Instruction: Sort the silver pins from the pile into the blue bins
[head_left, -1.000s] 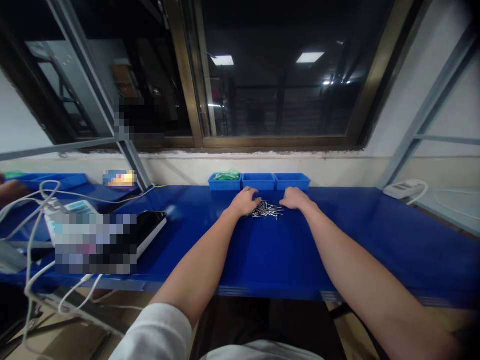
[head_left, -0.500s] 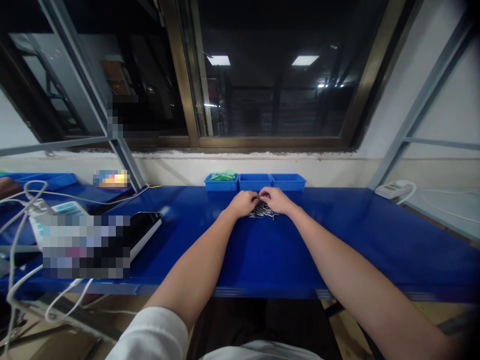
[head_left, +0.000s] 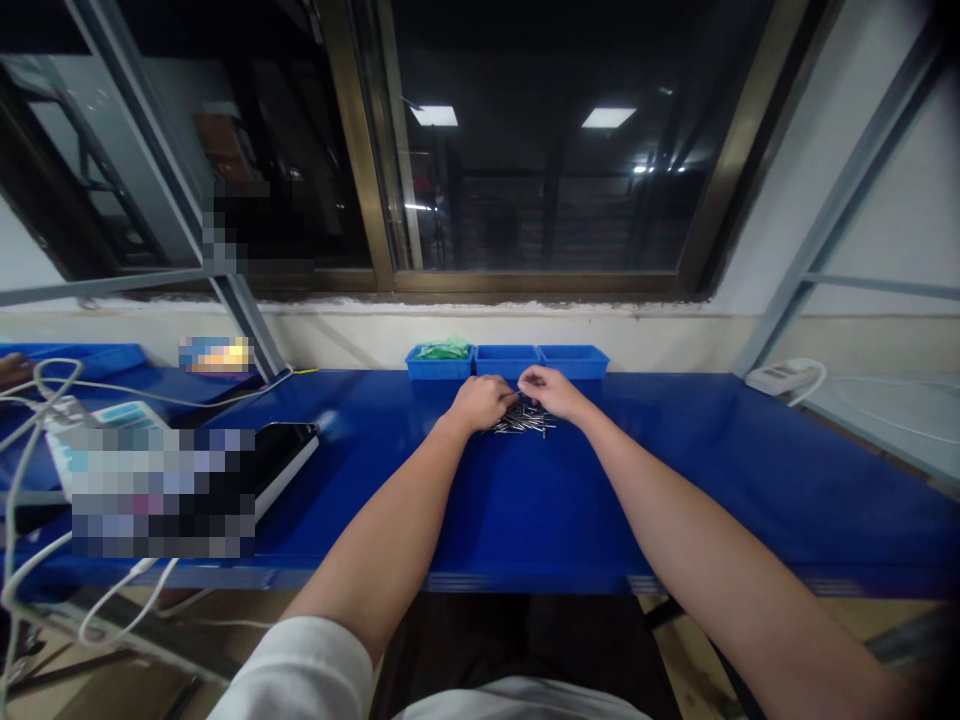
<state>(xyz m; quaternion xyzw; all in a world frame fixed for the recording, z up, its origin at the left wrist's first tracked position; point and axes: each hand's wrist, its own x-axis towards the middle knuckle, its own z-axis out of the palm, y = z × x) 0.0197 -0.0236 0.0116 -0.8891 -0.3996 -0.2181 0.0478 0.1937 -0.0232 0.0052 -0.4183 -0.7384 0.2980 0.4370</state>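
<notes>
A small heap of thin metal pins (head_left: 525, 422) lies on the blue table (head_left: 525, 500), just in front of three blue bins. My left hand (head_left: 480, 400) rests on the heap's left side with its fingers curled over the pins. My right hand (head_left: 547, 390) hovers at the heap's top right, fingers pinched together on what looks like a few pins. Both hands nearly touch above the heap.
Three small blue bins (head_left: 507, 361) stand in a row against the wall; the left one (head_left: 439, 358) holds green parts. A black and white device (head_left: 281, 455) and white cables (head_left: 45, 400) lie to the left. A white power strip (head_left: 784, 375) sits at the right.
My right hand has moved left from the heap's right side and closed in beside my left hand. The heap has been pushed together. The view shifted slightly.
</notes>
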